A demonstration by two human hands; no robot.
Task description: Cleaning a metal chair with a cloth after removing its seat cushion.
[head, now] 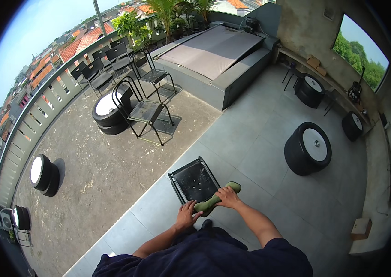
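Observation:
My left hand rests its fingers and thumb around the near left end of a green, bone-shaped padded piece with a dark underside. Over the same piece, towards its right end, my right hand is closed. Just beyond them stands a black metal-framed chair or stool with a worn, dusty seat and several small light spots or holes at its middle. The green piece lies across the seat's near edge from my view; whether it is joined to the frame I cannot tell. A dark shoe shows below my hands.
Grey floor tiles meet rough concrete along a diagonal edge. Tyre tables stand to the right, another tyre table beside black metal chairs. A low walled platform bears a grey cover. A railing borders the left.

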